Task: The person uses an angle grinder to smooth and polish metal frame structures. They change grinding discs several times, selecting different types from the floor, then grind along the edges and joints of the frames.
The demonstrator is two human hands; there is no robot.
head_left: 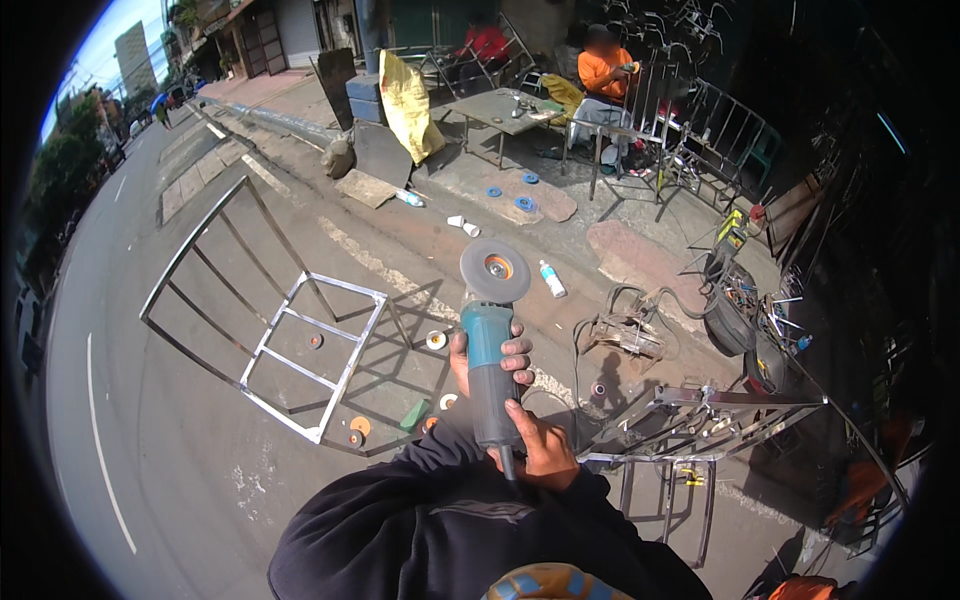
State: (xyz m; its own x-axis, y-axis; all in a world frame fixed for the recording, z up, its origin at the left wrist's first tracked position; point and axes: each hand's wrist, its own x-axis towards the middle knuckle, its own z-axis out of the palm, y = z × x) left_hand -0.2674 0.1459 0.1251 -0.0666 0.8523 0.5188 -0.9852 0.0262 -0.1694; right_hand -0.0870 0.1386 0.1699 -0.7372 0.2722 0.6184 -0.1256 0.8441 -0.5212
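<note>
A teal and black angle grinder (491,350) is held upright in front of my chest, its round grey disc (482,264) with an orange centre at the far end. My left hand (459,362) wraps the teal body from beneath, thumb on the left side and fingertips on the right. Lower down, my right hand (548,448) grips the black rear part near the cord. To the left stands a bare metal chair frame (335,378) with long upright bars. Loose discs, including an orange one (361,427), lie on the ground around it.
A second metal frame (740,400) stands at the right, near a coiled cable and a machine (628,338). A plastic bottle (552,280) lies ahead. Farther back are a low table (500,112), a yellow sack (405,110) and a seated person in orange (603,72). The road runs along the left.
</note>
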